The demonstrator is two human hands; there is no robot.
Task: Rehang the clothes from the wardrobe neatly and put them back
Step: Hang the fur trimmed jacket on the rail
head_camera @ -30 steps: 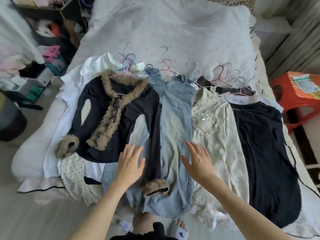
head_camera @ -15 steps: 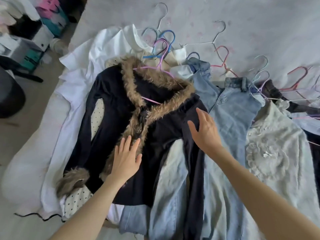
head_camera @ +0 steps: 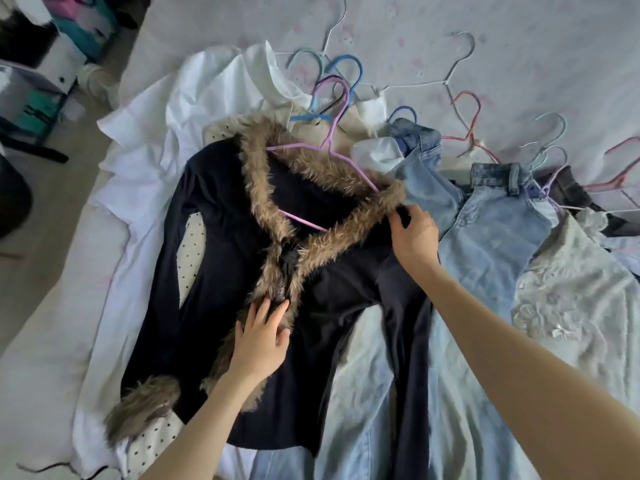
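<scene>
A bed [head_camera: 519, 36] with a pale printed cover carries overlapping clothes: a white shirt [head_camera: 156, 109], light jeans [head_camera: 485, 244], plus loose wire hangers [head_camera: 460, 60].

The dark cardigan [head_camera: 221, 258] is a matt, soft knit cloth, with shaggy brown fur trim [head_camera: 332, 174] along its collar and cuffs. The jeans [head_camera: 491, 237] are pale washed denim, and the cream top [head_camera: 568, 306] seems to be lace with raised embroidery, though it is blurred. The purple hanger [head_camera: 332, 140] looks like thin wire with a smooth coating, and the bedsheet [head_camera: 519, 46] is matt printed cotton.
</scene>
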